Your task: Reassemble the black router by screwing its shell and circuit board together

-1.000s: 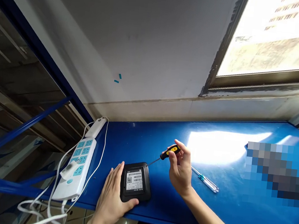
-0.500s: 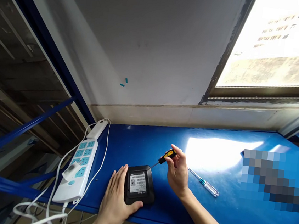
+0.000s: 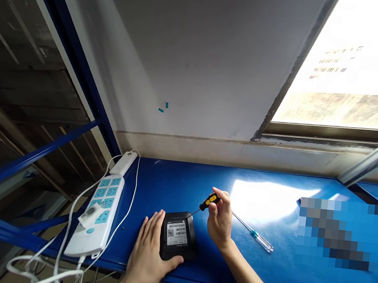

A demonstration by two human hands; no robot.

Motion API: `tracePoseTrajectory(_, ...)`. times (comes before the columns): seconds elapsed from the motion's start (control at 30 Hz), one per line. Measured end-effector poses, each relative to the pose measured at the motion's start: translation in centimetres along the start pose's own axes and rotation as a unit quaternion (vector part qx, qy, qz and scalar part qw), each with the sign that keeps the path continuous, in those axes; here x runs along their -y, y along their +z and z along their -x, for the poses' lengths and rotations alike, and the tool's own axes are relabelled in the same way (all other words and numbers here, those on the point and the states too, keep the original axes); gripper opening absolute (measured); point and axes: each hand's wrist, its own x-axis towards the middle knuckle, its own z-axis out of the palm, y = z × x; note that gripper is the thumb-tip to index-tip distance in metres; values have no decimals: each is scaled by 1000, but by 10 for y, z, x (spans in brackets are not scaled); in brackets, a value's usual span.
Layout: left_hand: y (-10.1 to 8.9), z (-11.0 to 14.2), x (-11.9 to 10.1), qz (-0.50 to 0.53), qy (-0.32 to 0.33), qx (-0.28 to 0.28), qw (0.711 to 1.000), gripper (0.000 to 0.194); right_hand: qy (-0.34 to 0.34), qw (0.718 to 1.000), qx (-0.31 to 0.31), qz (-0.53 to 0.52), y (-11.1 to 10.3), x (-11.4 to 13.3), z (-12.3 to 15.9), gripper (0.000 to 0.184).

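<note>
A flat black electronic box (image 3: 190, 236) with a white barcode and QR label lies on the blue table near its front edge. My left hand (image 3: 152, 250) holds it in place, fingers stretched along its left side and thumb at its near edge. In my right hand (image 3: 220, 219) is a black-and-yellow screwdriver (image 3: 210, 201), gripped by the handle between thumb and fingers. Its thin shaft slants down to the left, and the tip meets the box's far right corner. Just right of that hand lies a second screwdriver (image 3: 261, 240) with a clear handle and long shaft.
On the left stands a white power strip (image 3: 100, 213) with loose white cables and a small packet on it. Behind it is a white adapter (image 3: 123, 163). Blue frame bars (image 3: 35, 157) flank the left side; a blurred-out dark object (image 3: 338, 233) lies at right.
The view has shifted slightly. The screwdriver tip remains at the same corner of the box, and my left hand keeps its hold. My right hand's grip on the handle looks nearly the same.
</note>
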Motion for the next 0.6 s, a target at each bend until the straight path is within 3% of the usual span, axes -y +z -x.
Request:
tracePoseTrajectory(0.27, 1, -1, 0, 35, -40, 28, 998, 105, -1, 998, -58, 29, 13, 5, -27, 16)
tracePoseTrajectory(0.37, 5, 0, 2, 39, -25, 12, 999, 102, 40, 996, -75, 27, 11, 3, -25, 24)
tracePoseTrajectory(0.6, 8, 0, 3, 36, -19, 2, 999, 103, 155, 973, -75, -155, 13, 5, -14, 29)
